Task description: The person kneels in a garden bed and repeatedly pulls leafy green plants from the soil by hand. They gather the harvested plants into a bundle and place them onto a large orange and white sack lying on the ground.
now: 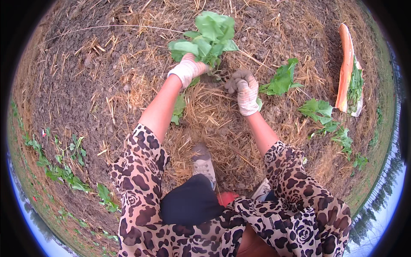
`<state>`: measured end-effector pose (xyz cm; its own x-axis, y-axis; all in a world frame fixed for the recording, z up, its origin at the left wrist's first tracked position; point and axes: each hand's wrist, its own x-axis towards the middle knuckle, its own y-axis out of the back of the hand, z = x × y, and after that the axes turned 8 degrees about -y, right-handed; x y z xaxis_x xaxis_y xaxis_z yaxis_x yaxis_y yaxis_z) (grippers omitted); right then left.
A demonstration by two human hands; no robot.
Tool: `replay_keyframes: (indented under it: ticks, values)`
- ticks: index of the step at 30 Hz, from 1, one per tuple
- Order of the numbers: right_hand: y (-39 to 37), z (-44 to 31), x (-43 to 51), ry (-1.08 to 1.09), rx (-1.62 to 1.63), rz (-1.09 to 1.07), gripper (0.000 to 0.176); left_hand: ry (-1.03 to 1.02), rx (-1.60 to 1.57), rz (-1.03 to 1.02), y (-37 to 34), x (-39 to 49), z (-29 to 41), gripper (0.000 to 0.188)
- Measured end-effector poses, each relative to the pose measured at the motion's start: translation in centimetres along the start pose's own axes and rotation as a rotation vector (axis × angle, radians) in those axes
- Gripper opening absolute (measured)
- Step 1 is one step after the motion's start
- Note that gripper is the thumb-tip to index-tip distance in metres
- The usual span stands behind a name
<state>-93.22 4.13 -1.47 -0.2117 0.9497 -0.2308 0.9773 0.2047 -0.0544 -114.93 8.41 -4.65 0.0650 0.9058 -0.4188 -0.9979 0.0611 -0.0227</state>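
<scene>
My left hand (190, 69), in a white work glove stained with soil, grips a bunch of broad-leaved green seedlings (214, 32) near the stems. My right hand (244, 88), gloved the same way, is low over the soil with its fingers curled; whether anything is between them is hidden. It is to the right of the held bunch and apart from its leaves. A leafy seedling (282, 78) lies just right of my right hand. Another green plant (178, 109) shows on the straw below my left hand.
Straw-strewn soil (80, 96) surrounds me. A long orange and white sack (344, 67) with greens (355, 85) inside lies at right. Seedlings (318, 110) extend down the right side; a leafy row (61, 170) runs at lower left. My shoe (204, 162) stands on straw.
</scene>
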Motion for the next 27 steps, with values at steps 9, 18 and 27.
replay_keyframes:
  ticks: [9, 18, 27]
  values:
    - [0.6, -10.6, -1.2, 0.227, 0.339, 0.040, 0.008, -0.047, 0.906, -0.011, -2.0, 0.7, 1.1, 0.028]
    - [-1.1, -3.0, 1.4, -0.586, -1.177, -0.226, 0.052, -0.036, 0.876, -0.006, -2.0, 0.7, 1.6, 0.043]
    - [-3.8, 1.8, 6.0, -0.349, -1.460, -0.393, 0.029, -0.037, 0.662, -0.068, -0.2, -0.3, 3.2, 0.039]
